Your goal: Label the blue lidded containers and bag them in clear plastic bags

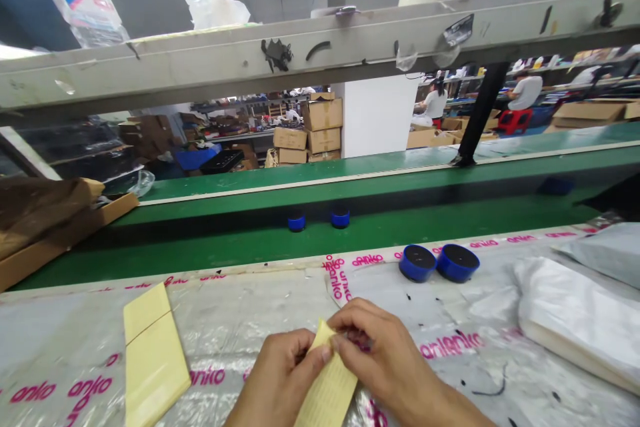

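Note:
Both hands meet at the lower middle of the head view, on a yellow printed paper strip. My left hand pinches its left edge near the top, thumb lying on the paper. My right hand grips the upper right corner between thumb and fingers. To the left, a banded stack of yellow papers lies on the plastic-covered table. Two round blue pieces with black tops, one beside the other, sit beyond my right hand.
Behind the table runs a green conveyor belt carrying smaller-looking blue pieces. White packages lie at right, a cardboard tray at left. A metal shelf beam crosses above. Two people sit far back.

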Motion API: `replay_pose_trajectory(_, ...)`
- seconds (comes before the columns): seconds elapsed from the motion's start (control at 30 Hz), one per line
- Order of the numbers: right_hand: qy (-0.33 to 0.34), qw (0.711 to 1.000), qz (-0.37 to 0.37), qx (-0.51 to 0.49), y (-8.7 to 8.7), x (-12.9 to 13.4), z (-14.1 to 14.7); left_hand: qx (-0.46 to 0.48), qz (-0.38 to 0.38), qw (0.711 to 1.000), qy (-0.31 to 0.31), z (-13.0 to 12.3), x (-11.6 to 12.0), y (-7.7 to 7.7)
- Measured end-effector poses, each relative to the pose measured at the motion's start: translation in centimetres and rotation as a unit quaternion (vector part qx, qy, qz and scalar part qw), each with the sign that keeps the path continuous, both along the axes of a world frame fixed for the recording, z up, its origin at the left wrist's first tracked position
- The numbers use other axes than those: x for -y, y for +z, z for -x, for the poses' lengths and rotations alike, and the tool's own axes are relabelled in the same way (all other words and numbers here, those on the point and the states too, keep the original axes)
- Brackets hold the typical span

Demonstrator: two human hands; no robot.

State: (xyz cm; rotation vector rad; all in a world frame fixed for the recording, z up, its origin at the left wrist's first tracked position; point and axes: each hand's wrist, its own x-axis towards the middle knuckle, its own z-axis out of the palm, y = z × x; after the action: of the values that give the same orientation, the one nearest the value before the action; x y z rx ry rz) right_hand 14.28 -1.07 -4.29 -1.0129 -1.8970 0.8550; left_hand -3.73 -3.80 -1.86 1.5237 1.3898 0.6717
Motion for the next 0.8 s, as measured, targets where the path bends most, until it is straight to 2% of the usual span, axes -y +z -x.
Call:
replay_pose_trajectory(0.2,0.009,0.994,0.098,-0.047,0.14,-0.48,-0.26,-0.091,-0.029,0.995,-0.012,-0.18,-0.09,0.08)
replay_pose_trajectory(0.33,0.012,0.988,0.146,-0.053,0.31,-0.35,-0.42,-0.15,-0.051,0.987,0.004,-0.18,-0.11,-0.02)
replay_pose_trajectory(0.5,0.027,0.964,0.232,-0.13,0.5,-0.33,-0.54,-0.174,-0.061,0.983,0.018,-0.11,-0.16,-0.43)
replay_pose_trajectory(0.57,0.043,0.949,0.263,-0.168,0.54,-0.45,-0.63,-0.139,-0.048,0.989,0.034,-0.25,-0.17,-0.35)
replay_pose_trajectory(0.67,0.068,0.935,0.284,-0.2,0.53,-0.71,-0.73,0.007,-0.008,0.998,0.064,-0.55,-0.22,0.14)
replay_pose_trajectory(0.73,0.065,0.932,0.29,-0.206,0.52,-0.85,-0.76,0.103,0.034,0.993,0.05,-0.66,-0.34,0.47)
replay_pose_trajectory(0.8,0.058,0.932,0.295,-0.203,0.56,-0.9,-0.76,0.129,0.067,0.989,0.037,-0.65,-0.53,0.56)
